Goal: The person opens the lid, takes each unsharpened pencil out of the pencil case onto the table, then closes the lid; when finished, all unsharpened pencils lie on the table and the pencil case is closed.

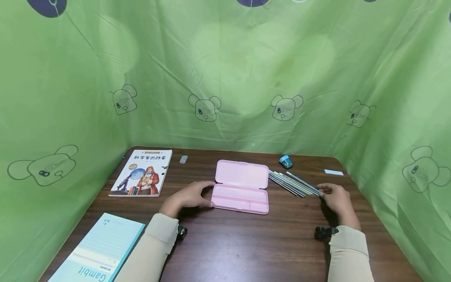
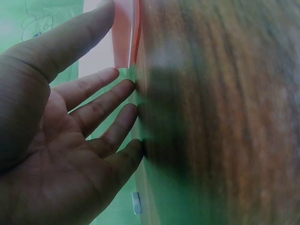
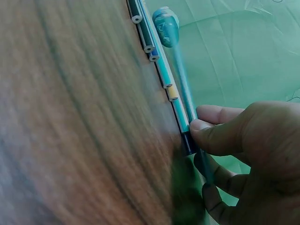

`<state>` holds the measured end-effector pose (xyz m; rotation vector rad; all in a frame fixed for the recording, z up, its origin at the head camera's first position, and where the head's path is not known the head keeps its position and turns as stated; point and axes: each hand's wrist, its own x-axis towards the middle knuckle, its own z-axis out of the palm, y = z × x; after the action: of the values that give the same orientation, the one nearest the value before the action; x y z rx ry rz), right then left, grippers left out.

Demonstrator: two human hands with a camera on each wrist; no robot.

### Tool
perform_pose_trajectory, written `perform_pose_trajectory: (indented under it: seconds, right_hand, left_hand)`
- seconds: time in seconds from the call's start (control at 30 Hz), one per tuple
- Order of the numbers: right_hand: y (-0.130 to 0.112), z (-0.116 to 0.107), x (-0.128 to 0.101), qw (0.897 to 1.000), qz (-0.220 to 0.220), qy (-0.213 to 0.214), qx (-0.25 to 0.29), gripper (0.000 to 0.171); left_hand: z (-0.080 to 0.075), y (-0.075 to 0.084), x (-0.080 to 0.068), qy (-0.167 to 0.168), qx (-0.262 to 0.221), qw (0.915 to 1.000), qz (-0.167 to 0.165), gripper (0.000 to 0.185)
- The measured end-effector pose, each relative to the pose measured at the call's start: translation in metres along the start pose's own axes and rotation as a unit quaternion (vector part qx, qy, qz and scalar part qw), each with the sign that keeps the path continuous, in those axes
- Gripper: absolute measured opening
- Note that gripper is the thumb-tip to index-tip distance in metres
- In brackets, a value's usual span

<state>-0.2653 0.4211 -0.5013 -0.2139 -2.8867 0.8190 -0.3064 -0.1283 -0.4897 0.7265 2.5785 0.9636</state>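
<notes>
Standing over the brown wooden table [image 1: 246, 243], hemmed in by green cloth [image 1: 246, 70] on three sides, a person has two big paper things on the left: a story book [image 1: 142, 178] at the far left corner and a pale blue notebook [image 1: 102, 250] at the near left edge. Next in size comes the pink pencil case [image 1: 241, 192], lying open near the middle of the table with its lid flat toward the back edge. The left hand [image 1: 190, 197] rests at the case's left end, fingers fairly straight and relaxed, steadying rather than gripping; the left wrist view shows the palm spread open beside the pink edge. To the right of the case lies a row of pencils [image 1: 292, 184], fanned slightly, running toward the right edge. The right hand [image 1: 336, 197] pinches the near end of one pencil between thumb and fingers, which the right wrist view shows plainly. These pencils look light, stiff and smooth, likely to roll on bare wood, so taking one near its end as here, or at mid-length for balance, seems sensible; the points may be brittle. Smaller things sit toward the back edge: a blue sharpener [image 1: 286, 161], a white eraser [image 1: 333, 172] and a small grey piece [image 1: 183, 159].
</notes>
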Motion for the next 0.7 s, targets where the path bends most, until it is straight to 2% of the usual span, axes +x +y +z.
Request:
perform_pose_trajectory:
  seconds: [0.7]
  right_hand:
    - [-0.0026,0.0017,0.0000,1.000,0.012,-0.002,-0.004,0.025]
  left_hand:
    - [0.0003,-0.0009,-0.0001,0.000,-0.002,1.0000,0.004,0.076]
